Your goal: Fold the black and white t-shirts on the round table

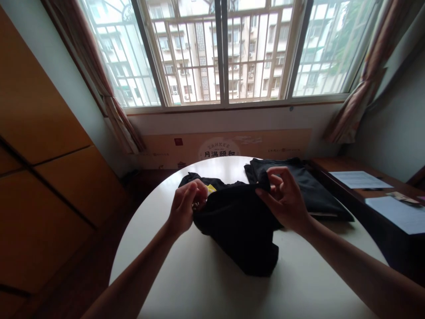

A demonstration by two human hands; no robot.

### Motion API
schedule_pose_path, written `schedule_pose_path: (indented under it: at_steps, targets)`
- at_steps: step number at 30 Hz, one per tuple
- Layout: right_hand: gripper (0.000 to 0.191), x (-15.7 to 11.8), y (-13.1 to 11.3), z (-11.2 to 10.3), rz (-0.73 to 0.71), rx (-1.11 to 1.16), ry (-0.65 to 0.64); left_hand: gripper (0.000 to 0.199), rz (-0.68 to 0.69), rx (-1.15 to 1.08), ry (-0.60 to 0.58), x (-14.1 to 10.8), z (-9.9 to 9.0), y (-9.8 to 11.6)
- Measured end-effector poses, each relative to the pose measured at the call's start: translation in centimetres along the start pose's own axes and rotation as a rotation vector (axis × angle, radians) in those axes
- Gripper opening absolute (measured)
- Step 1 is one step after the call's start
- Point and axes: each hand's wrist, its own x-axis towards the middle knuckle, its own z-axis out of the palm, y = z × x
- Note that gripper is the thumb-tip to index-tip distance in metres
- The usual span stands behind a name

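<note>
A piece of black clothing (242, 226) is stretched between my two hands over the round white table (142, 248). What kind of garment it is, I cannot tell. My left hand (186, 204) is closed on its upper left edge, near a small yellow patch (211, 189). At the upper right edge my right hand (283, 197) pinches the cloth between thumb and fingers. The lower part hangs down toward the tabletop. More dark cloth (202, 178) shows behind my left hand.
Folded black fabric (308, 186) lies on the table at the back right. A brown wooden surface (352, 166) to the right bears papers (360, 180). A long printed box (265, 144) stands under the barred window (219, 57). Wooden cabinet doors (49, 155) are on the left.
</note>
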Motion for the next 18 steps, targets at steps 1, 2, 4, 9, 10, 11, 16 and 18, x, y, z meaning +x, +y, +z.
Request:
schedule_pose_path:
  at_steps: [1, 2, 4, 9, 10, 11, 16, 18]
  targets:
    - [0.041, -0.5, -0.4, 0.3, 0.010, 0.018, -0.081, 0.057, -0.085, -0.013, -0.137, 0.2, -0.5, -0.4]
    - [0.040, -1.0, -0.9, 0.7, 0.035, 0.034, -0.193, 0.055, -0.153, 0.009, -0.225, 0.4, -1.0, -0.9]
    - [0.043, -2.1, -2.0, 1.5, 0.124, 0.082, -0.517, 0.048, -0.228, 0.168, -0.272, 0.9, -1.9, -2.7]
    - [0.052, -2.8, -2.4, 2.3, 0.294, 0.153, -0.989, 0.026, -0.372, 0.733, -0.296, 1.7, -3.9, -8.0]
    - [0.046, -2.4, -1.6, 2.0, 0.274, 0.043, -0.905, 0.024, -0.405, 0.775, -0.291, 1.7, -4.2, -8.9]
    - [0.039, -1.9, -0.5, 1.5, 0.234, -0.118, -0.793, 0.025, -0.432, 0.789, -0.279, 1.7, -4.5, -9.6]
    - [0.044, 0.6, 5.6, -2.2, 0.069, -1.160, -0.470, 0.059, -0.525, 0.868, -0.287, 1.5, -5.4, -11.5]
    - [0.051, 0.9, 6.9, -3.4, 0.139, -1.342, -0.505, 0.064, -0.534, 0.947, -0.295, 1.4, -5.5, -11.9]
